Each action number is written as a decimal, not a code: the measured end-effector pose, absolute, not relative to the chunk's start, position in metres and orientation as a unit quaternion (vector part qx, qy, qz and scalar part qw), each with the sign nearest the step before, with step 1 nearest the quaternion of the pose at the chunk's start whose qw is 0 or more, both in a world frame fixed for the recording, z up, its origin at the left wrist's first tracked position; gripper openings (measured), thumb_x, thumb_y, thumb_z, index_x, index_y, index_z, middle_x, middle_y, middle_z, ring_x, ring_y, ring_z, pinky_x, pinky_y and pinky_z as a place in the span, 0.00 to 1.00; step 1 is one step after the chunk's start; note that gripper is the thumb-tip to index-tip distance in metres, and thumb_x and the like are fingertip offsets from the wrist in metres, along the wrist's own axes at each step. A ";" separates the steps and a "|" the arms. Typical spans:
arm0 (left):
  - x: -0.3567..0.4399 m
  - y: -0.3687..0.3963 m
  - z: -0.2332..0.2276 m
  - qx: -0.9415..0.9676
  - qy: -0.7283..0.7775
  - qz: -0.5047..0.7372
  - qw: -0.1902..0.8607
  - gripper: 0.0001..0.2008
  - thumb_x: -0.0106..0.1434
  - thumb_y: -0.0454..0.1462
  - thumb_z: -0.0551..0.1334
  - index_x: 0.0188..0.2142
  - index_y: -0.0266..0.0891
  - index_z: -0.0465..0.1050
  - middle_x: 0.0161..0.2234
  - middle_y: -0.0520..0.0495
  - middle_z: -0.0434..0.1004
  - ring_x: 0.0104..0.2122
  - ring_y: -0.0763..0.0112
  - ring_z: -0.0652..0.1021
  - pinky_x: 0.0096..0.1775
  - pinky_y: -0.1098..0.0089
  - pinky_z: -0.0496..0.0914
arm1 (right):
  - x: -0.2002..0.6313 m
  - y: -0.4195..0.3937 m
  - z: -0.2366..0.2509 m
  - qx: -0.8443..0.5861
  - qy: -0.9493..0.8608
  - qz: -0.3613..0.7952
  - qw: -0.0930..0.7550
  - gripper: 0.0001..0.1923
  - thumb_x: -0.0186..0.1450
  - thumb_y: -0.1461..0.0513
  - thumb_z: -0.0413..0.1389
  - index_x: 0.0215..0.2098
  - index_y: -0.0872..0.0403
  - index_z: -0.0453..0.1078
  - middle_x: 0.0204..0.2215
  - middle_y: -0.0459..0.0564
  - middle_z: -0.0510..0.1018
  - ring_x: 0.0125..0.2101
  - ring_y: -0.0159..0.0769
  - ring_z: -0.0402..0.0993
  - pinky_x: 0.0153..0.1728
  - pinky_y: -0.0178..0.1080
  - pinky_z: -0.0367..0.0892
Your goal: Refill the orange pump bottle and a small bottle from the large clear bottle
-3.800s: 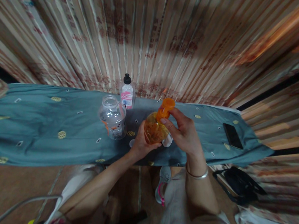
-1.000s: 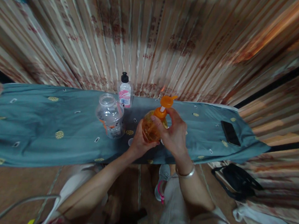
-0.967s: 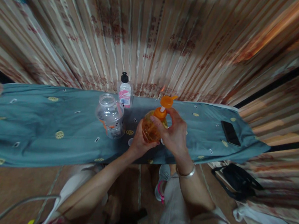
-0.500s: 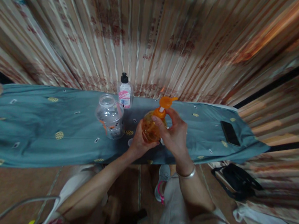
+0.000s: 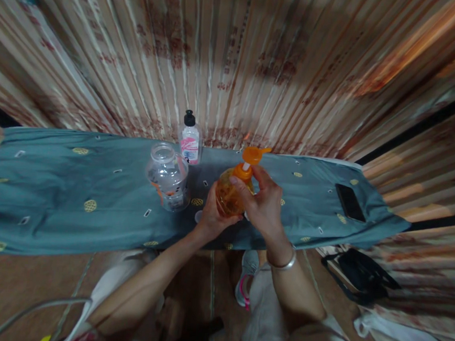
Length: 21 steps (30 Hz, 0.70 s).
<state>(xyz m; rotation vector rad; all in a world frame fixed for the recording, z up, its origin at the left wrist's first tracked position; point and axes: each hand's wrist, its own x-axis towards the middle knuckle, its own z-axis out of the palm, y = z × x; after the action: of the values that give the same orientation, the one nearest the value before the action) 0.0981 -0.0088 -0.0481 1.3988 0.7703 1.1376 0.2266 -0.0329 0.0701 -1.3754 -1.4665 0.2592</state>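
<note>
The round amber plastic pump bottle (image 5: 228,196), right of the clear lidless plastic jar (image 5: 167,176), is cupped in the left hand (image 5: 213,216). Its orange collar (image 5: 243,172) is pinched by the right hand (image 5: 264,207); the body is best held steady and upright while the collar is turned.

Glossy translucent orange plastic bottle (image 5: 229,197); matt teal cloth (image 5: 71,195); clear plastic jar (image 5: 167,176)

Surface: long board (image 5: 52,198) under a teal patterned cover, running left to right | Centre, standing: clear open jar (image 5: 167,177) — just behind it a small black-capped bottle (image 5: 190,138) with pink label, at the far edge | Right end: dark phone (image 5: 350,202) — lying flat, well apart from both.
</note>
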 end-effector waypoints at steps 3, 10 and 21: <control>0.098 -0.009 -0.048 0.594 0.335 0.484 0.548 0.57 0.48 0.43 0.80 0.70 0.43 0.50 0.67 0.30 0.67 0.67 0.43 0.72 0.67 0.42 0.65 | 0.227 -0.033 0.070 -0.581 -0.614 0.107 0.523 0.21 0.67 0.44 0.63 0.49 0.47 0.79 0.48 0.53 0.85 0.52 0.50 0.81 0.59 0.53 0.73; 0.099 -0.007 -0.053 0.602 0.331 0.488 0.538 0.58 0.47 0.46 0.81 0.70 0.42 0.52 0.67 0.30 0.67 0.67 0.43 0.71 0.67 0.43 0.65 | 0.232 -0.029 0.067 -0.549 -0.625 0.169 0.529 0.21 0.69 0.43 0.61 0.47 0.49 0.79 0.44 0.51 0.86 0.50 0.49 0.82 0.55 0.50 0.75; 0.101 -0.010 -0.044 0.579 0.311 0.493 0.570 0.55 0.48 0.42 0.80 0.68 0.43 0.52 0.67 0.30 0.68 0.67 0.44 0.72 0.67 0.44 0.66 | 0.221 -0.031 0.062 -0.576 -0.609 0.096 0.537 0.16 0.69 0.48 0.62 0.49 0.47 0.79 0.49 0.54 0.85 0.55 0.51 0.79 0.60 0.55 0.72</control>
<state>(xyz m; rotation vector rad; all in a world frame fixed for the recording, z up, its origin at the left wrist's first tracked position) 0.1007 -0.0100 -0.0438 1.3600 0.7290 1.1571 0.2205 -0.0311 0.0624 -1.3701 -1.4504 0.2280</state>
